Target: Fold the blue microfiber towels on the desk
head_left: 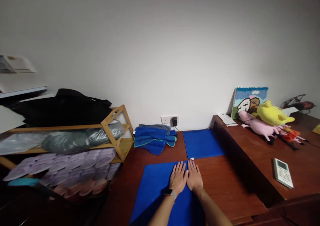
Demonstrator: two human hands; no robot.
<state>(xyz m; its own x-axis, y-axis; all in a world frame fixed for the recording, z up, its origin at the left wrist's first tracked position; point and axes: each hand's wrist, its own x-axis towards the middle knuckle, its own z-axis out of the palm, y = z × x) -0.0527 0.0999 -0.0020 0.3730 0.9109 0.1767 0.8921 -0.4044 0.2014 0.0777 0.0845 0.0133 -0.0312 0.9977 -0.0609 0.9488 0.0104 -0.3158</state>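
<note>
A blue cloth (152, 186) lies spread out on the reddish-brown wooden table (225, 176). My left hand (178, 178), with a watch (170, 193) on its wrist, rests flat on the cloth near its far edge, fingers stretched out. Right beside it, my right hand (194, 176) lies flat at the cloth's right side, fingers pointing away from me. The thumbs are close together. Just beyond the fingertips a small white tag (192, 158) shows. A second blue cloth (203, 142) lies flat farther back, by the wall.
Rumpled blue and grey cloths (155, 137) are piled at the back left. A black plug (174, 121) sits in the wall socket. Left stands a wooden rack (120, 132) with slippers (85, 159). On the right surface are plush toys (271, 114), a remote (283, 172) and a picture (250, 101).
</note>
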